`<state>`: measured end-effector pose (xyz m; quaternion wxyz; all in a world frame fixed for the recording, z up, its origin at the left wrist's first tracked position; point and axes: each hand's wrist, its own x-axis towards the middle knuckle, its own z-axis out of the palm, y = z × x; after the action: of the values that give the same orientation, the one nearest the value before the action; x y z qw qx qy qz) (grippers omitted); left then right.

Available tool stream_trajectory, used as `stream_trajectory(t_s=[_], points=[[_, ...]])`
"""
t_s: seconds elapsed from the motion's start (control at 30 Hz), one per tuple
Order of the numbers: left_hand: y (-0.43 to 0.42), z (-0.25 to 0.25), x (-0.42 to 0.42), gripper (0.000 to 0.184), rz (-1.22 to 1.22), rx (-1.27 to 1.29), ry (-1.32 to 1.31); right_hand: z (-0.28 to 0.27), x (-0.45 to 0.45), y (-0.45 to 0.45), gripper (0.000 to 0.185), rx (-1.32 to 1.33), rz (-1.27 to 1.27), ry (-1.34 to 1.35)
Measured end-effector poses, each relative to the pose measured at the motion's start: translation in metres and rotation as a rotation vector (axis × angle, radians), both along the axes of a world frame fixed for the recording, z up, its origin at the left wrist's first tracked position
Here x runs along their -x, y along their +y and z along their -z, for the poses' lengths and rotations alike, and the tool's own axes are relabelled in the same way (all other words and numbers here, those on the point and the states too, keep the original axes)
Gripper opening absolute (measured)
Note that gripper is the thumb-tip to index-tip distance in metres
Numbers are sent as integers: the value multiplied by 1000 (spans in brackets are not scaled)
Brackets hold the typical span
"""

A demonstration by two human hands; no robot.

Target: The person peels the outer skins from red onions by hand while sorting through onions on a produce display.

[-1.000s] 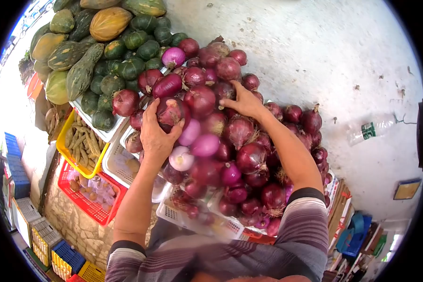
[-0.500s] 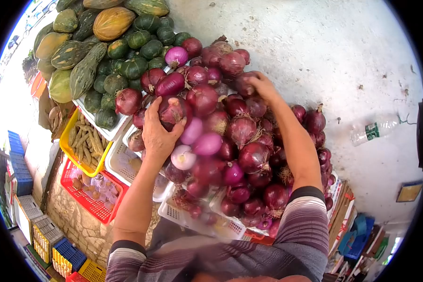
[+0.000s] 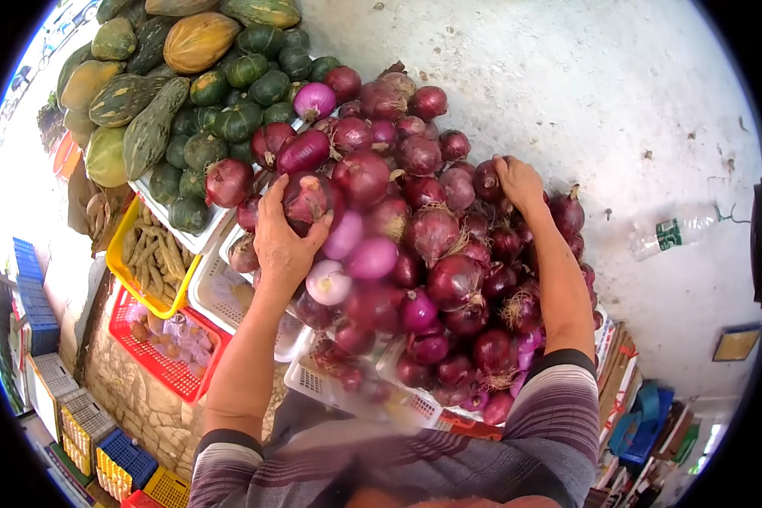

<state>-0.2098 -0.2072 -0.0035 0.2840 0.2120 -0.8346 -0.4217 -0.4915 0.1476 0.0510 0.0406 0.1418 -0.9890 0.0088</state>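
A big heap of red onions (image 3: 434,233) fills the middle of the view. My left hand (image 3: 286,241) is wrapped round a large red onion (image 3: 306,201) at the heap's left side, thumb on its near right edge. Close to that hand lie a pale peeled onion (image 3: 328,282) and a bright purple one (image 3: 372,257). On the heap's far right side, my right hand (image 3: 521,182) closes its fingers on another red onion (image 3: 488,180). The palm side of this hand is hidden from me.
Green and orange pumpkins (image 3: 203,44) are piled at the upper left. Below them stand a yellow basket (image 3: 121,269) of long roots and a red basket (image 3: 196,391). White baskets (image 3: 309,383) sit under the onions. A plastic bottle (image 3: 670,234) hangs by the white wall (image 3: 567,76).
My right hand has moved right and nearer to me, from an onion at the heap's far edge to another on its right side. My left hand keeps its place on the same onion.
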Motion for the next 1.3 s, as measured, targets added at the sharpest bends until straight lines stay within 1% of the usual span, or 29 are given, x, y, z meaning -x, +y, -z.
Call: stream_trajectory(t_s=[0.07, 0.17, 0.27, 0.37, 0.47, 0.5, 0.57, 0.6, 0.63, 0.67, 0.7, 0.73, 0.77, 0.8, 0.83, 0.87, 0.9, 0.93, 0.97, 1.03, 1.07, 1.1, 1.13, 1.17, 1.23, 1.27, 1.3], points=[[0, 0, 0, 85, 2, -31, 18, 7, 7, 7, 44, -51, -49, 118], [0, 0, 0, 85, -11, -6, 5, 13, 18, 18, 39, -10, -5, 207], [-1, -2, -1, 85, 8, -18, 16, 12, 17, 30, 36, -53, 29, 247], [1, -5, -1, 84, -7, -19, -8, -6, 21, 36, 31, 784, 231, -194], [0, -4, 0, 84, -4, -10, 10, -22, -2, 32, 26, 1235, 147, -170], [1, -2, 0, 84, 0, -9, 21, -50, -35, 22, 24, 1147, 149, -265], [1, -1, -1, 83, -5, 2, 10, -102, -123, -19, 20, 1097, 93, -418], [1, -3, -1, 82, -5, -13, -2, -112, -163, -32, 14, 872, 98, -339], [2, -4, -1, 82, -8, -10, -4, -95, -192, -21, 9, 978, -17, -550], [2, -3, -1, 82, 1, -11, -4, -85, -224, -18, 5, 866, -205, -620], [1, -1, -1, 82, 5, -13, 3, -85, -258, -23, 3, 787, -103, -858], [0, 0, 0, 82, 5, -13, 13, -69, -278, -23, 9, 767, -435, -887], [0, 0, 1, 83, 3, -13, 10, -56, -299, -27, 16, 688, -562, -921], [2, -1, 1, 83, 3, -28, 0, -45, -318, -27, 19, 571, -621, -888], [2, -3, 0, 83, 2, -42, -12, -34, -335, -24, 21, 482, -571, -945], [2, -5, 0, 83, -1, -54, -23, -17, -346, -16, 25, 412, -523, -1071], [1, -3, -1, 83, -1, -35, -12, -10, -357, -13, 32, 392, -598, -968], [0, 2, 0, 83, -1, -16, 4, -7, -361, -10, 39, 370, -673, -861], [-1, 4, 1, 83, -2, 2, 19, -6, -357, -4, 46, 485, -665, -897], [0, 0, 0, 83, -2, -12, -1, -33, -332, -3, 59, 716, -634, -966], [1, -2, 0, 83, 3, -19, -10, -61, -313, -11, 54, 848, -529, -1055], [1, -1, -1, 83, 6, -18, -10, -78, -293, -12, 46, 908, -509, -968], [0, 0, 0, 83, 5, -18, -8, -85, -282, -18, 41, 1078, -334, -866], [0, 0, -1, 83, 3, -19, -5, -87, -256, -33, 39, 921, -411, -549], [1, -3, -2, 83, 7, -38, 0, -69, -205, -54, 53, 567, -434, -223], [1, -5, -3, 83, 9, -45, 2, -51, -182, -60, 66, 430, -424, -233], [1, -4, -3, 83, 13, -31, 10, -36, -164, -67, 82, 342, -339, -380]])
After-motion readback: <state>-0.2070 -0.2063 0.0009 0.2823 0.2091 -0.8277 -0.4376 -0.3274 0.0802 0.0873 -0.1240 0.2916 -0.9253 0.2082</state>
